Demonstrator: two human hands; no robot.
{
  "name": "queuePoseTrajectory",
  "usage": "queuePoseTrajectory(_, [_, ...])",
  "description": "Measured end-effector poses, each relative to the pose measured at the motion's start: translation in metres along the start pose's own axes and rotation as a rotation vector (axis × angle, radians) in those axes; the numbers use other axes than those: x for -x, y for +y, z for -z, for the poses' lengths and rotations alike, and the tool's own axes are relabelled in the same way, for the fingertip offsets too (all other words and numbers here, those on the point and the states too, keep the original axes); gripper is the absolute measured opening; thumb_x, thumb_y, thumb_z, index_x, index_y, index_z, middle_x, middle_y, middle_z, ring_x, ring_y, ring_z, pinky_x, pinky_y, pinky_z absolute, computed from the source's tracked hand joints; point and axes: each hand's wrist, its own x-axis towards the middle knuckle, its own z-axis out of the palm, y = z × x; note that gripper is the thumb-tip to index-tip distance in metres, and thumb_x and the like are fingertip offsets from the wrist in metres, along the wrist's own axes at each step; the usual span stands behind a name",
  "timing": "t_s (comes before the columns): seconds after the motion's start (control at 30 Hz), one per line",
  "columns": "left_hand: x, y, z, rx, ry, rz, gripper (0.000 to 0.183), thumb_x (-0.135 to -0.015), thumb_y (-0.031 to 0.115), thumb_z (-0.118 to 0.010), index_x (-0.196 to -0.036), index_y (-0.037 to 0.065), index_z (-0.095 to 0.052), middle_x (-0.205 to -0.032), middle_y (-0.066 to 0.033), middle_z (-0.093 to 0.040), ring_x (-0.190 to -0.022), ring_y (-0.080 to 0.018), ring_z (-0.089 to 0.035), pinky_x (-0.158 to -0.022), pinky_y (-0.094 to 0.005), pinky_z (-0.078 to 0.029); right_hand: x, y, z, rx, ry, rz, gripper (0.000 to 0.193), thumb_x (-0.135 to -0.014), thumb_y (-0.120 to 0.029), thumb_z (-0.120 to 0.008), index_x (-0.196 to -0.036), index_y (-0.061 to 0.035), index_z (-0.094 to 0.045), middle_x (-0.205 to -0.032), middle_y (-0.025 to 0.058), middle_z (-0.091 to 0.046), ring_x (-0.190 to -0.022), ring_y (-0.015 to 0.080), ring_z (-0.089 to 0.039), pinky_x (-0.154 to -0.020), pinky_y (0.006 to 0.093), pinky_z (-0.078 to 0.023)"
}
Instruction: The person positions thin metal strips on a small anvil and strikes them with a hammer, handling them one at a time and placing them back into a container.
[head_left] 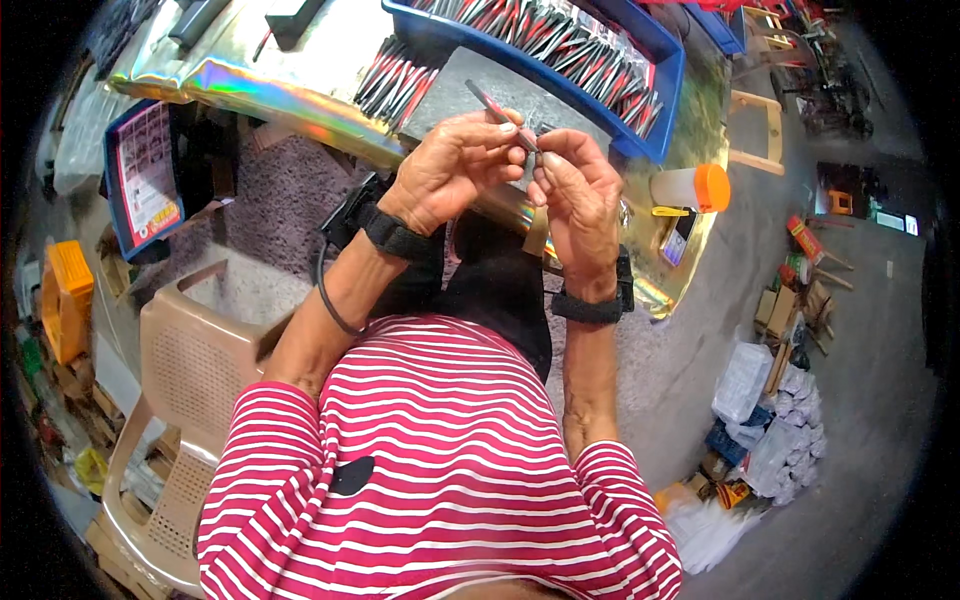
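Above the near edge of the worktable, my left hand [450, 168] and my right hand [578, 195] meet at a slim dark stick with a reddish part [488, 102]. Fingertips of both hands pinch its lower end, and the other end points up and to the left. What lies between the fingertips is too small to make out. Just beyond is a grey slab [455, 88] on the table. A pile of similar black, grey and red sticks [395, 82] lies at the slab's left. Behind it, a blue bin [655, 147] holds many more.
A clear jar with an orange lid [710, 188] lies at the right of the gold-covered table [330, 120]. On my left are a beige plastic chair [200, 350] and a blue-framed container [122, 205]. Wrapped bundles [790, 430] sit on the floor at right.
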Motion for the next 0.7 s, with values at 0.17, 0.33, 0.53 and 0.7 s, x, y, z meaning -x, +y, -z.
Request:
queuePoseTrajectory(0.17, [0.0001,-0.0023,0.0022,0.043,-0.031,-0.002,0.019,-0.082,0.007,-0.049,-0.1,0.001,-0.049,-0.088,-0.0075,-0.056,-0.074,-0.0134,-0.056,-0.065,-0.023,-0.05,0.0015,0.001,-0.0013,-0.01,0.022,0.018,0.013,-0.08,-0.003,-0.051,-0.092,0.0017,-0.05,-0.082,0.0047,-0.053,-0.058,0.0048,-0.044,-0.052,0.0192,-0.04])
queuePoseTrajectory(0.33, [0.0015,-0.0027,0.0016,0.124,-0.073,0.001,0.02,-0.082,0.006,-0.05,-0.101,0.0,-0.049,-0.089,-0.0082,-0.056,-0.074,-0.0138,-0.056,-0.066,-0.0234,-0.051,0.002,0.0012,-0.0031,-0.003,0.019,0.028,0.013,-0.08,-0.002,-0.051,-0.092,0.002,-0.05,-0.082,0.0043,-0.053,-0.057,0.0047,-0.044,-0.051,0.0193,-0.04])
queuePoseTrajectory(0.53, [0.0021,-0.0053,0.0032,0.128,-0.093,-0.017,0.02,-0.082,0.006,-0.05,-0.101,0.0,-0.049,-0.089,-0.008,-0.056,-0.074,-0.0137,-0.056,-0.066,-0.0237,-0.051,0.0031,0.0,-0.0053,0.029,0.023,0.034,0.013,-0.08,-0.002,-0.052,-0.092,0.0021,-0.05,-0.083,0.0045,-0.053,-0.057,0.0045,-0.044,-0.05,0.0191,-0.04])
queuePoseTrajectory(0.7, [0.0019,-0.0053,0.0037,0.095,-0.108,-0.024,0.018,-0.082,0.006,-0.05,-0.1,0.0,-0.048,-0.089,-0.0081,-0.056,-0.074,-0.0125,-0.055,-0.066,-0.0233,-0.05,0.0039,-0.0001,-0.0048,0.041,0.024,0.031,0.014,-0.08,-0.002,-0.052,-0.093,0.0021,-0.05,-0.083,0.005,-0.054,-0.056,0.0043,-0.044,-0.049,0.0188,-0.039])
